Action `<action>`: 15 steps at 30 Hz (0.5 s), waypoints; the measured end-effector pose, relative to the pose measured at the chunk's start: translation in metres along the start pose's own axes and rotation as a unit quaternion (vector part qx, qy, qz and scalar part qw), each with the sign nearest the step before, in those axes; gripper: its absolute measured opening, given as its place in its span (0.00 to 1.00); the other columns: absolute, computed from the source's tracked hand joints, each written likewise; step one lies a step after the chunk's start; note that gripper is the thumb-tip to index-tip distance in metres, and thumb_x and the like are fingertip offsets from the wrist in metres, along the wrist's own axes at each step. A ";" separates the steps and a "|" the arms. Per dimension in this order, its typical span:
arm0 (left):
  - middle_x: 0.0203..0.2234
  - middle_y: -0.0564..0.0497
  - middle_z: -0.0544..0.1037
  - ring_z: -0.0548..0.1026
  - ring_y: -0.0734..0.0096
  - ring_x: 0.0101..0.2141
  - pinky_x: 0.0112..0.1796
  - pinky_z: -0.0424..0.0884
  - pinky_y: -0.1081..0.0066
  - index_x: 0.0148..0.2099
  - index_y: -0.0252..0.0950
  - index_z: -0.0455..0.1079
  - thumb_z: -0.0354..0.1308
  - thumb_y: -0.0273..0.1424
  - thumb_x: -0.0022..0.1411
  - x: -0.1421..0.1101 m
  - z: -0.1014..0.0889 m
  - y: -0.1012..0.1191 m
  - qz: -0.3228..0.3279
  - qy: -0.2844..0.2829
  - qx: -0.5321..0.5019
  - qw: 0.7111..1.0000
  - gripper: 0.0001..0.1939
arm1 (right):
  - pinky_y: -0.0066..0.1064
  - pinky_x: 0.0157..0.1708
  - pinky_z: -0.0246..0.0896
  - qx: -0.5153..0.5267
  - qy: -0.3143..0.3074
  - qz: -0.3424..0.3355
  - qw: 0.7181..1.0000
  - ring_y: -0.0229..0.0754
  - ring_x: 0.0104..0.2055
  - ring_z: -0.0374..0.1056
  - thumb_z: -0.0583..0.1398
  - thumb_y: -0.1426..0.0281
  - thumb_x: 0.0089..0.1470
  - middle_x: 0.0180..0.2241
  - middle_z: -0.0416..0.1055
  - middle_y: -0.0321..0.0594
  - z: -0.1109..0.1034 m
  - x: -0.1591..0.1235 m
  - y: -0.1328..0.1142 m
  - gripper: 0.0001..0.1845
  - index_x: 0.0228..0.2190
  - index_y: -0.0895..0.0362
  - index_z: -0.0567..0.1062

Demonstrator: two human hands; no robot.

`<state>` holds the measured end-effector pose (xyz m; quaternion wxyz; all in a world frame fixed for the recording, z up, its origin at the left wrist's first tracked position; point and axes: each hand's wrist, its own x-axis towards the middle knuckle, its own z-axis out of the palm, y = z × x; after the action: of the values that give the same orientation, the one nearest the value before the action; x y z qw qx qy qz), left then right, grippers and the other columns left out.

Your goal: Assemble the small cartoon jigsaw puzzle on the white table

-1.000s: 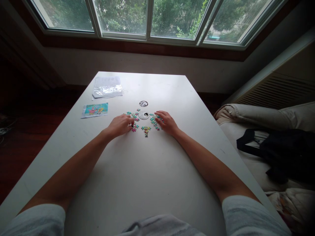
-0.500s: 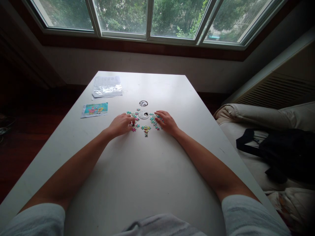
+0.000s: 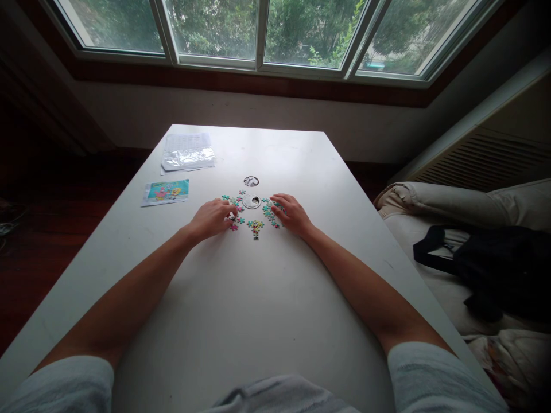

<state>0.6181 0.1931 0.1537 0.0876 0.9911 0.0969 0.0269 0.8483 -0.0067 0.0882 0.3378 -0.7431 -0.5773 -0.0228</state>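
Observation:
My left hand (image 3: 214, 218) rests at the left group of jigsaw pieces (image 3: 238, 202), its fingers bent and a little apart over them. No piece shows clearly in its grip, though the undersides of the fingers are hidden. My right hand (image 3: 293, 215) lies open with spread fingers on the right group of jigsaw pieces (image 3: 267, 211), covering part of it. Between the hands, a small joined section of puzzle (image 3: 255, 228) shows a yellow cartoon figure. Just beyond it lies a round silvery lid-like disc (image 3: 251, 201) with a dark patch.
A second round, dark-rimmed item (image 3: 251, 181) lies farther back on the white table (image 3: 258, 310). To the left are a colourful picture card (image 3: 167, 191) and papers with clear plastic (image 3: 188, 152). A pale sofa (image 3: 434, 201) with a black bag (image 3: 499, 267) stands at right.
My left fingers have shifted slightly, and the dark spot that showed beneath them is no longer visible. My right hand is practically still.

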 end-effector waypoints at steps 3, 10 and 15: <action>0.39 0.49 0.80 0.74 0.60 0.43 0.43 0.69 0.66 0.46 0.43 0.78 0.55 0.32 0.62 0.000 -0.001 0.002 -0.002 -0.003 -0.005 1.000 0.12 | 0.49 0.63 0.59 -0.002 -0.001 0.001 1.000 0.52 0.62 0.63 0.51 0.51 0.67 0.58 0.70 0.46 0.000 0.000 0.000 0.26 0.57 0.50 0.74; 0.40 0.49 0.80 0.74 0.59 0.43 0.42 0.69 0.65 0.44 0.43 0.77 0.56 0.31 0.61 -0.001 -0.001 0.004 -0.006 0.007 0.012 1.000 0.11 | 0.47 0.64 0.59 -0.007 -0.002 -0.001 1.000 0.51 0.63 0.63 0.51 0.51 0.67 0.58 0.70 0.46 0.001 0.000 0.002 0.27 0.57 0.51 0.74; 0.40 0.48 0.80 0.74 0.59 0.43 0.43 0.69 0.65 0.42 0.43 0.77 0.57 0.33 0.60 -0.001 0.002 0.001 -0.032 0.007 0.034 0.999 0.10 | 0.48 0.64 0.59 -0.003 -0.002 0.001 1.000 0.51 0.63 0.62 0.51 0.51 0.67 0.58 0.70 0.45 0.000 0.000 0.000 0.27 0.57 0.50 0.74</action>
<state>0.6176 0.1915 0.1519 0.0539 0.9897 0.1297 0.0272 0.8487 -0.0062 0.0880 0.3343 -0.7447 -0.5772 -0.0223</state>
